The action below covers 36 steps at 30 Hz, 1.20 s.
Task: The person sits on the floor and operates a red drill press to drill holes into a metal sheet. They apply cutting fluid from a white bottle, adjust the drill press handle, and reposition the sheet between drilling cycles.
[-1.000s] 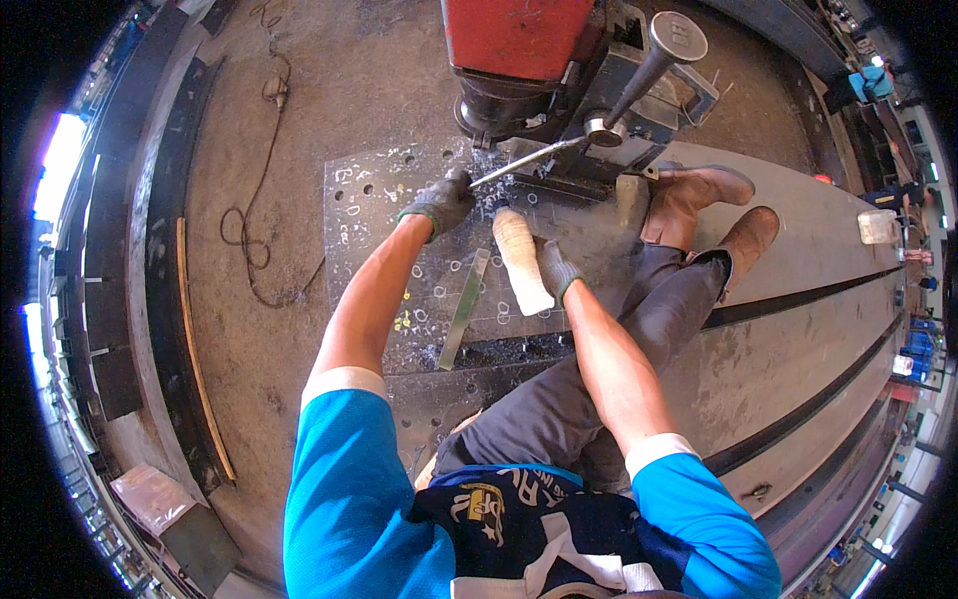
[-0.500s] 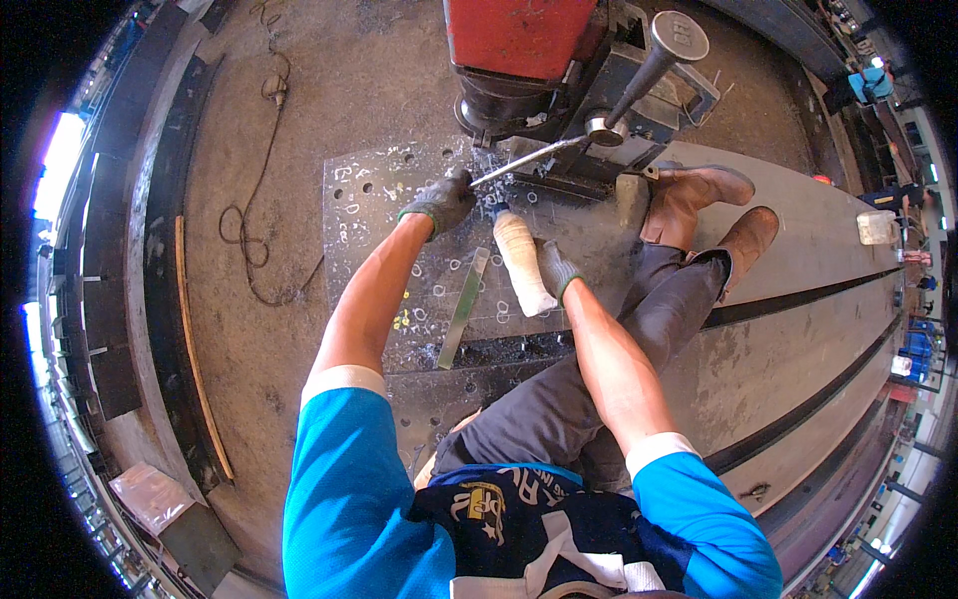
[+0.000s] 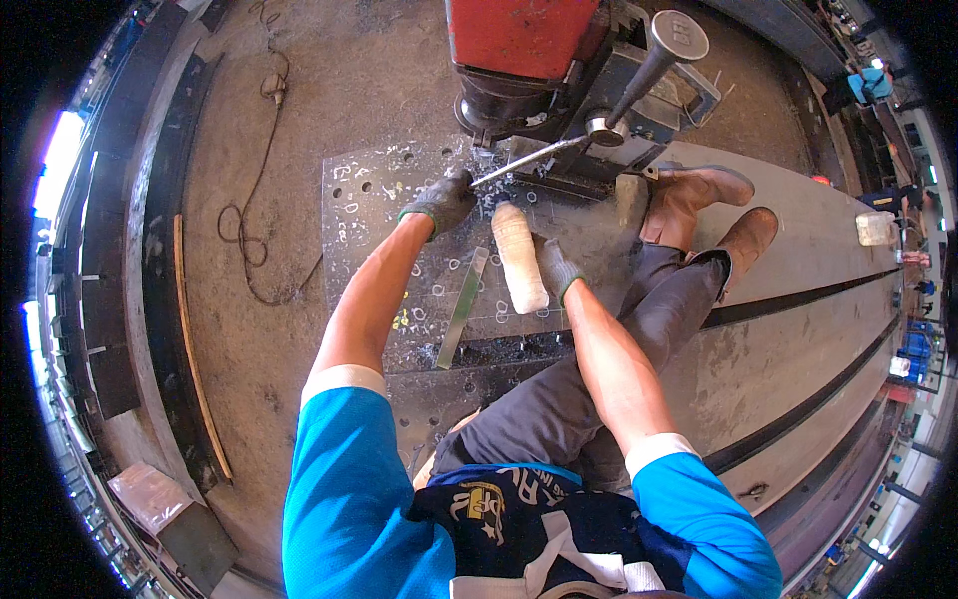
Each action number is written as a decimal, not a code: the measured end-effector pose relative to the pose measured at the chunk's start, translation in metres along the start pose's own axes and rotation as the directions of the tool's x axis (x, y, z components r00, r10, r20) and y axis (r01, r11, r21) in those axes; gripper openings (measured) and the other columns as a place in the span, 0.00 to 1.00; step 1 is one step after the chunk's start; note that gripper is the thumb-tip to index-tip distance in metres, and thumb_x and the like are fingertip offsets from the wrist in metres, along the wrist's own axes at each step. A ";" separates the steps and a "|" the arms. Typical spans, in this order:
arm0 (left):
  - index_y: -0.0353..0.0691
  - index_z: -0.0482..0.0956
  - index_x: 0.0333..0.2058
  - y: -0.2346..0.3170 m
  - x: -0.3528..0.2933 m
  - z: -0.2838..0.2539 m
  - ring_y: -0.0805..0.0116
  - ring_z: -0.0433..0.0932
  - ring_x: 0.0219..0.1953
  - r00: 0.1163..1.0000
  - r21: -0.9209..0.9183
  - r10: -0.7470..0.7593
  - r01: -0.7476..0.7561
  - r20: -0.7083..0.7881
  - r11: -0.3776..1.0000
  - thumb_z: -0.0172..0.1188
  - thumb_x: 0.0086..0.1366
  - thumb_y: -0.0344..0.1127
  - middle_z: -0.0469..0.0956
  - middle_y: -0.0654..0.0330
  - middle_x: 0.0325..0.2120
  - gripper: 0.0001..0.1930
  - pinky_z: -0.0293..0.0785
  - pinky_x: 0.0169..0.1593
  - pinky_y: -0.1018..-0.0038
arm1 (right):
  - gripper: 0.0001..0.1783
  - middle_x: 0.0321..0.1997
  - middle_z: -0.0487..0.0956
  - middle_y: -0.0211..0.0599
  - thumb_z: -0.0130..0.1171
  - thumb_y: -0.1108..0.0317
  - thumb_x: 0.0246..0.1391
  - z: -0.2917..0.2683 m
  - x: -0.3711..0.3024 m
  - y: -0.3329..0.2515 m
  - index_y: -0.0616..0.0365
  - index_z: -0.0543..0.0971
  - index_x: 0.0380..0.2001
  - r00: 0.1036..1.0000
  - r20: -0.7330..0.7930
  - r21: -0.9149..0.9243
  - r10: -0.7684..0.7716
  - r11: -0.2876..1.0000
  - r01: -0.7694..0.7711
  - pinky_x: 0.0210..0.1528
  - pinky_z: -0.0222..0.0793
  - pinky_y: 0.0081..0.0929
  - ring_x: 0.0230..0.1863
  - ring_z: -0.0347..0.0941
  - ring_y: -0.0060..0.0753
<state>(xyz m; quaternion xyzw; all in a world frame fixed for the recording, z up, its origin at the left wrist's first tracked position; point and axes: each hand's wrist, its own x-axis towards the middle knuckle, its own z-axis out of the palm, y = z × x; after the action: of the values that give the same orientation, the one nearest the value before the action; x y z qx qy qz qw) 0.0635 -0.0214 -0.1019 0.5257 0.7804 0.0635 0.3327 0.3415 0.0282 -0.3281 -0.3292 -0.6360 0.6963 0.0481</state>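
Head view: a seated person is seen from above, both forearms stretched toward 12 o'clock over a steel plate [image 3: 399, 250] marked with chalk circles and drilled holes.
Left hand [image 3: 442, 203]: gloved, its fingers are closed around the end of a thin metal handle bar [image 3: 524, 160] at 12 o'clock.
Right hand [image 3: 555, 268]: gloved, its fingers are wrapped on the lower side of a white plastic bottle [image 3: 519, 258].
Bottle: held tilted over the plate, just at 5 o'clock of the left hand.
Drill: a red magnetic drill [image 3: 544, 60] is set on the plate at 12 o'clock, the bar reaching out from it.
Flat bar: a narrow metal strip [image 3: 461, 307] is laid on the plate between the forearms.
Boots: brown boots [image 3: 704, 205] are rested at 2 o'clock of the bottle.
Cable: a dark cable [image 3: 254, 200] is trailed across the floor at 9 o'clock.
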 end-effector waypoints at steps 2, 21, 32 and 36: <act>0.43 0.72 0.61 0.000 0.000 0.000 0.32 0.79 0.60 1.000 -0.003 -0.016 0.016 0.006 1.000 0.55 0.75 0.47 0.82 0.36 0.55 0.22 0.74 0.60 0.43 | 0.31 0.64 0.83 0.39 0.31 0.54 0.77 0.002 0.009 0.008 0.61 0.78 0.62 0.998 -0.058 -0.063 0.025 0.998 -0.029 0.66 0.70 0.41 0.59 0.78 0.40; 0.41 0.76 0.56 -0.012 0.012 0.018 0.35 0.82 0.54 0.994 -0.016 0.058 -0.059 -0.097 0.998 0.58 0.71 0.45 0.84 0.38 0.49 0.20 0.78 0.54 0.46 | 0.33 0.61 0.84 0.39 0.29 0.52 0.76 0.002 -0.032 -0.062 0.62 0.78 0.62 0.986 -0.104 -0.064 0.127 0.989 -0.134 0.62 0.73 0.40 0.53 0.81 0.40; 0.39 0.76 0.54 -0.001 0.001 0.009 0.34 0.82 0.52 0.995 -0.064 0.043 -0.049 -0.096 0.997 0.59 0.71 0.42 0.84 0.37 0.46 0.18 0.78 0.53 0.47 | 0.33 0.65 0.81 0.42 0.32 0.49 0.78 -0.007 0.003 -0.017 0.60 0.75 0.67 0.993 0.021 0.269 0.119 0.956 -0.121 0.65 0.72 0.42 0.59 0.79 0.42; 0.42 0.71 0.60 0.003 0.000 0.004 0.33 0.79 0.60 1.000 -0.035 0.024 -0.024 -0.012 0.999 0.56 0.74 0.49 0.82 0.36 0.54 0.23 0.74 0.60 0.44 | 0.31 0.65 0.81 0.41 0.34 0.50 0.79 -0.009 0.002 -0.010 0.59 0.75 0.66 0.991 0.022 0.187 0.134 0.973 -0.136 0.65 0.71 0.42 0.60 0.77 0.42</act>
<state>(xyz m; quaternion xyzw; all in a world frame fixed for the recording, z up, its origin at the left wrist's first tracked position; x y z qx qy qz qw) 0.0679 -0.0210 -0.1040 0.5288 0.7746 0.0840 0.3366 0.3412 0.0383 -0.3193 -0.3623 -0.5439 0.7564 0.0286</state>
